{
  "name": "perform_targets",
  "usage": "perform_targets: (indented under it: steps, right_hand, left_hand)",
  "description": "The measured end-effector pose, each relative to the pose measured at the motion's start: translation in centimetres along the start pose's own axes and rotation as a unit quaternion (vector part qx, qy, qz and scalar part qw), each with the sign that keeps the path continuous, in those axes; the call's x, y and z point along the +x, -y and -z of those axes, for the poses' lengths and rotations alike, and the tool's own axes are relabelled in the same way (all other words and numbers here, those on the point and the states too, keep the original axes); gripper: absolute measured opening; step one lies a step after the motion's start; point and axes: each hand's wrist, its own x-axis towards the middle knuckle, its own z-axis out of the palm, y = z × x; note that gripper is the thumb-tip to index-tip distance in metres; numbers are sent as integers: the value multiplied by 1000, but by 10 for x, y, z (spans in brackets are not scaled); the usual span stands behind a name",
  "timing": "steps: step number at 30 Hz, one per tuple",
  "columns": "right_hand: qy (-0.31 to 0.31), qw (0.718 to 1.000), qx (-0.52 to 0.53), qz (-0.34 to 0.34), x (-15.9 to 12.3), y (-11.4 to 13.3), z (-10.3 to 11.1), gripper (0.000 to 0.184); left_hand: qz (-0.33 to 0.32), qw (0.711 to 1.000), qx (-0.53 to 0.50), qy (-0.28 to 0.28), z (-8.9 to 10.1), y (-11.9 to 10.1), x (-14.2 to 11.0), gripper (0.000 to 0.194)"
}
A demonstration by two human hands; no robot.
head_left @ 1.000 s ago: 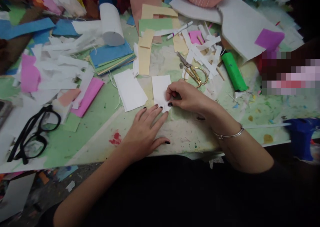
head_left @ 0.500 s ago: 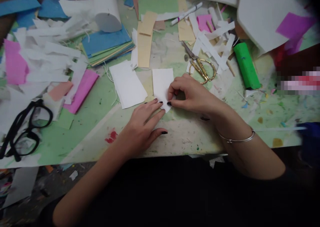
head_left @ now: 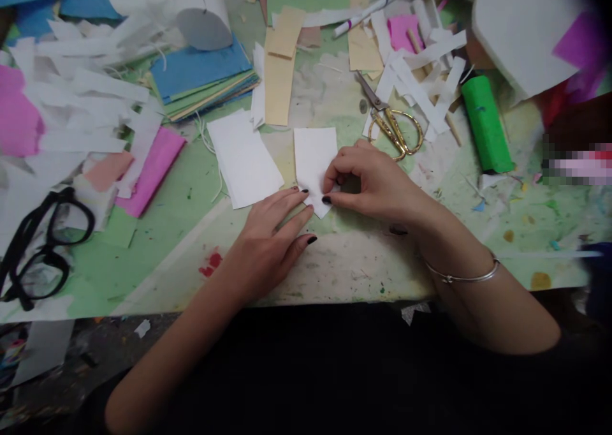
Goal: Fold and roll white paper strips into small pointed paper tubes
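Right pinch: right hand [head_left: 370, 176] has thumb and index finger pressed together on the near right edge of the white sheet [head_left: 313, 154]; other fingers curled in.
Left hold: left hand [head_left: 262, 240] grips nothing; palm down, fingertips resting on the sheet's near left edge.
White sheet: flat on the table [head_left: 167, 256] in front of the torso, its near end tapering to a point toward the body.
Fold work: looks like shaping that near end. I'd hold the left fingertips firm as the anchor, match the two slanted edges, then press the crease from the middle out (thin paper, a drifting corner probably sets a crooked line).
Pinch force: light should do; a hard squeeze could wrinkle it.
Right arm: comes in from the lower right, knuckles up, bracelet [head_left: 461, 275] well back on the forearm, away from the paper.
Left arm: comes in from the lower left, thumb spread out beside the sheet's tip, not on it.
White stack: second lot of white paper [head_left: 243, 157] sits just left of the sheet, a narrow gap between.
Scissors: gold-handled scissors [head_left: 394, 132] lie just beyond the right hand, not in use.
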Motion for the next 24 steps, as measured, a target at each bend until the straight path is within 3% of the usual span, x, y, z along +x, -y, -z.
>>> perform_targets:
  steps: [9, 17, 24]
  right_hand:
    - [2, 1000, 3, -5, 0, 2, 0, 3]
    - [3, 1000, 9, -8, 1, 1, 1, 3]
    - [8, 1000, 1, -11, 2, 2, 1, 5]
  left_hand:
    - [12, 1000, 4, 7, 1, 0, 3, 31]
    - [27, 994, 108, 19, -4, -7, -3, 43]
    - [-7, 981, 187, 40, -5, -16, -5, 51]
